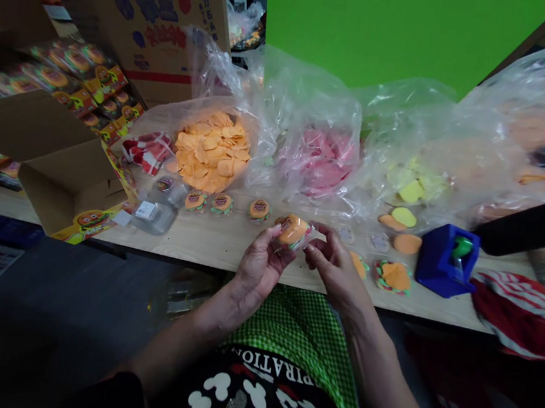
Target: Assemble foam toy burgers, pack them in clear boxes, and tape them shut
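My left hand (pixel 258 264) holds a small toy burger in a clear plastic case (pixel 293 231) just above the front edge of the wooden table (pixel 207 243). My right hand (pixel 333 265) pinches the right side of the same case with its fingertips. Three finished cased burgers (pixel 222 203) lie in a row on the table behind my left hand. An open burger stack with an orange top (pixel 394 275) lies to the right of my right hand.
Clear bags of foam pieces stand along the back: orange (pixel 213 149), pink (pixel 319 160), yellow (pixel 410 185). A blue tape dispenser (pixel 446 260) sits at right, beside a red-striped bag (pixel 524 311). An open cardboard box (pixel 61 186) and printed packs (pixel 75 81) fill the left.
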A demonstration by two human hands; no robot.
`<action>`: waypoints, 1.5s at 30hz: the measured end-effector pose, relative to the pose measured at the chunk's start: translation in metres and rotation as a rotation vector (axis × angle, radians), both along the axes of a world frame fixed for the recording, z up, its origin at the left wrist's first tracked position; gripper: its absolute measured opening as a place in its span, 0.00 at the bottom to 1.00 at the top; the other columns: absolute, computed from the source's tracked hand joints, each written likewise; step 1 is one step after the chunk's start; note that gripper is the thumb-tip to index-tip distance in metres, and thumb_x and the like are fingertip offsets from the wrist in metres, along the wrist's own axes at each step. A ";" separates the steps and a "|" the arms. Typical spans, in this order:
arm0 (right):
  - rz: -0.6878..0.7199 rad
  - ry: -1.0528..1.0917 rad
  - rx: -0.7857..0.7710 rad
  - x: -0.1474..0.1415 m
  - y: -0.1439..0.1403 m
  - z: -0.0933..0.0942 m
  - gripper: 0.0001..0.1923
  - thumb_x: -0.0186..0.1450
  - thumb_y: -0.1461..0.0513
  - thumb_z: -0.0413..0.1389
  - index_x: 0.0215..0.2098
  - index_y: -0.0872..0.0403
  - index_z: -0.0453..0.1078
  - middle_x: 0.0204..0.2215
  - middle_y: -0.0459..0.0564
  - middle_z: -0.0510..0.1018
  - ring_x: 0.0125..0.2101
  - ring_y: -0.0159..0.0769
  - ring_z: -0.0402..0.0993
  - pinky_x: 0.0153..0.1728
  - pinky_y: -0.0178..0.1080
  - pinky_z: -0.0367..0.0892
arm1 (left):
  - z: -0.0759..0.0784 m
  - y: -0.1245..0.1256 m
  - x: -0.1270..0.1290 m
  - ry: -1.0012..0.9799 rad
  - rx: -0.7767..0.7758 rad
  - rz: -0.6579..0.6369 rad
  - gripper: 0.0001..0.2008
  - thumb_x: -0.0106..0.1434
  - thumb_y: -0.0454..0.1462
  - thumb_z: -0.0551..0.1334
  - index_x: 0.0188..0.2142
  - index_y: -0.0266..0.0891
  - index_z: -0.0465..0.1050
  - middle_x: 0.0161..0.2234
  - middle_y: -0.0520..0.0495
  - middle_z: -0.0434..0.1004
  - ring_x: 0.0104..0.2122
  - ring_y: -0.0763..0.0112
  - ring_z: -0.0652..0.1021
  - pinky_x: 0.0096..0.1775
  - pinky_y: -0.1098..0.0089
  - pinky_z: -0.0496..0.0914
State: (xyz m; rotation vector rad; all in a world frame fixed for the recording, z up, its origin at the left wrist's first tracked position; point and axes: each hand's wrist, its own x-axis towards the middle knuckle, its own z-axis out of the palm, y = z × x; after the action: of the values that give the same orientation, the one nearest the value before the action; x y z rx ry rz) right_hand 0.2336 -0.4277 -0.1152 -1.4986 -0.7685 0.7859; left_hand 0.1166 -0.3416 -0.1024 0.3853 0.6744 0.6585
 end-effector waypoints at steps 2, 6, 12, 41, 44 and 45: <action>-0.179 -0.116 -0.013 -0.004 -0.004 -0.003 0.17 0.62 0.52 0.57 0.45 0.51 0.65 0.26 0.43 0.68 0.25 0.34 0.63 0.26 0.36 0.58 | 0.001 0.001 0.000 0.007 0.054 0.066 0.16 0.55 0.38 0.72 0.42 0.39 0.75 0.37 0.49 0.81 0.32 0.74 0.78 0.34 0.73 0.73; -0.257 -0.399 -0.072 -0.021 -0.011 0.004 0.10 0.67 0.54 0.53 0.32 0.51 0.66 0.23 0.45 0.69 0.23 0.34 0.63 0.27 0.38 0.57 | 0.006 -0.003 -0.002 0.017 0.172 0.164 0.21 0.50 0.37 0.75 0.43 0.43 0.72 0.41 0.50 0.80 0.34 0.72 0.78 0.36 0.71 0.75; -0.200 -0.388 -0.081 -0.025 0.001 0.009 0.14 0.67 0.53 0.53 0.27 0.50 0.63 0.22 0.46 0.69 0.24 0.34 0.62 0.26 0.37 0.56 | 0.014 -0.019 -0.001 0.009 0.307 0.174 0.24 0.52 0.39 0.74 0.46 0.44 0.68 0.45 0.50 0.78 0.39 0.69 0.80 0.40 0.69 0.75; 0.349 -1.359 -0.842 0.132 0.049 -0.009 0.16 0.67 0.65 0.50 0.47 0.61 0.76 0.43 0.66 0.80 0.43 0.50 0.78 0.40 0.41 0.66 | -0.055 0.066 -0.059 1.189 1.397 0.204 0.17 0.65 0.41 0.63 0.51 0.37 0.69 0.54 0.35 0.72 0.58 0.51 0.70 0.59 0.51 0.64; 0.317 -1.349 -0.836 0.124 0.063 -0.003 0.16 0.68 0.63 0.49 0.47 0.58 0.77 0.41 0.64 0.82 0.42 0.50 0.80 0.37 0.40 0.66 | -0.054 0.027 -0.048 1.034 1.312 -0.145 0.25 0.61 0.40 0.68 0.55 0.37 0.67 0.49 0.39 0.74 0.45 0.58 0.77 0.50 0.58 0.72; 0.304 -1.348 -0.832 0.121 0.068 -0.002 0.16 0.68 0.63 0.50 0.47 0.58 0.77 0.42 0.64 0.82 0.42 0.50 0.80 0.36 0.40 0.66 | -0.055 0.015 -0.043 0.976 1.254 -0.282 0.32 0.56 0.41 0.71 0.58 0.37 0.64 0.49 0.40 0.73 0.41 0.61 0.77 0.46 0.60 0.74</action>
State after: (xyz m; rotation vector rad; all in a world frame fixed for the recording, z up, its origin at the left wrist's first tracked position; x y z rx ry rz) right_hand 0.3548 -0.3602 -0.1173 -2.7320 -1.8187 0.1630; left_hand 0.0736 -0.3262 -0.1577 2.0147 1.0233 0.5276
